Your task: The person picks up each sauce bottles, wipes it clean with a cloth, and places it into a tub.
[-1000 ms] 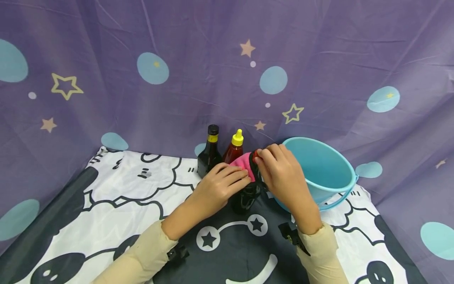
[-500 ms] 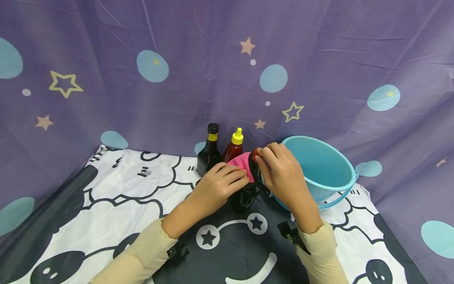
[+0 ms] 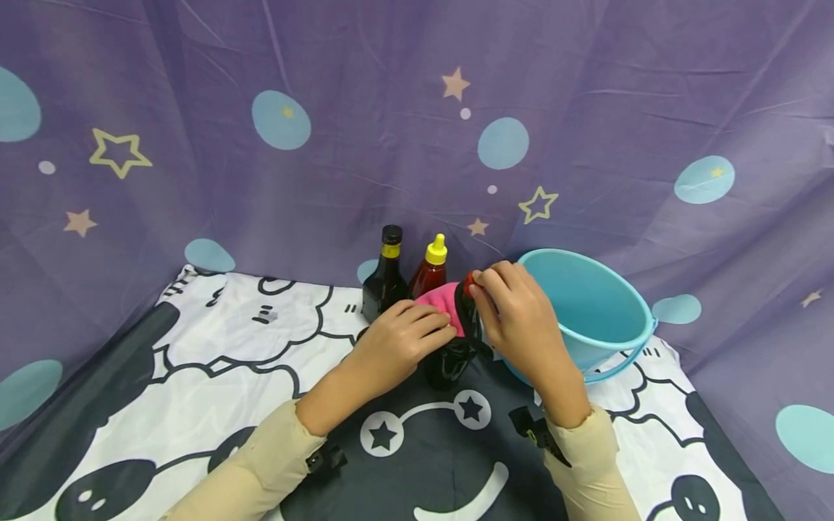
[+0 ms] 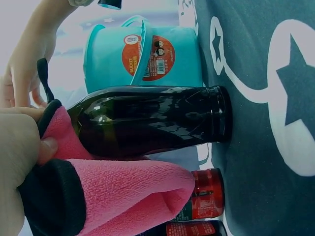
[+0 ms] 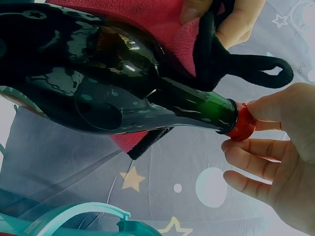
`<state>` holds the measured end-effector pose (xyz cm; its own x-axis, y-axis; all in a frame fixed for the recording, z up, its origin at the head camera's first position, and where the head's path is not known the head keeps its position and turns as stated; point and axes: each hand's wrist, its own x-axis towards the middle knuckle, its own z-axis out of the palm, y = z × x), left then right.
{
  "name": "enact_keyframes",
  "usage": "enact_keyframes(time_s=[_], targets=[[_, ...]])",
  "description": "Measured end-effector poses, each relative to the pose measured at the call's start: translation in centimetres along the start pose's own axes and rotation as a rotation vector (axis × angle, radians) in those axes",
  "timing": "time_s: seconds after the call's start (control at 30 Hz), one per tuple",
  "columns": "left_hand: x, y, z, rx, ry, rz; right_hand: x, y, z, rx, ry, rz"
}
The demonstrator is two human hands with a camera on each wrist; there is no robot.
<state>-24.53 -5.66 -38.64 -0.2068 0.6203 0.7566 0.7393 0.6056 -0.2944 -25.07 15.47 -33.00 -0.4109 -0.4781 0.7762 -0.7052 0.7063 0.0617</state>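
A dark green glass bottle (image 4: 157, 118) with a red cap (image 5: 243, 123) stands upright on the printed cloth. My right hand (image 3: 521, 318) pinches the cap between thumb and fingertips, as the right wrist view shows. Against the bottle's neck and shoulder, my left hand (image 3: 397, 340) grips a pink fleecy cloth (image 4: 123, 191) with a black border. One black hanging loop (image 5: 266, 69) sticks out of the cloth's corner, near the cap. In the head view the hands and the cloth cover most of the bottle's upper half.
Behind the cloth stand a dark bottle with a black cap (image 3: 392, 236) and a red sauce bottle with a yellow nozzle (image 3: 436, 252). A light blue bucket (image 3: 573, 354) with its handle hanging down stands just right of my right hand. A purple curtain (image 3: 326, 195) hangs behind everything.
My left hand and the pink cloth have shifted very slightly left and down along the bottle. The right hand stays at the cap.
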Motion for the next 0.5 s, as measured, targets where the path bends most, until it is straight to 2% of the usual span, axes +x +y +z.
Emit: enact_keyframes(time_s=[0.27,0.5], targets=[[-0.02,-0.09,-0.1,-0.004,-0.033,-0.005,0.05,0.0,0.01,-0.007,0.012,-0.009],[-0.04,-0.2,-0.14,0.004,-0.049,0.006,0.02,-0.06,-0.14,-0.004,-0.02,0.014]])
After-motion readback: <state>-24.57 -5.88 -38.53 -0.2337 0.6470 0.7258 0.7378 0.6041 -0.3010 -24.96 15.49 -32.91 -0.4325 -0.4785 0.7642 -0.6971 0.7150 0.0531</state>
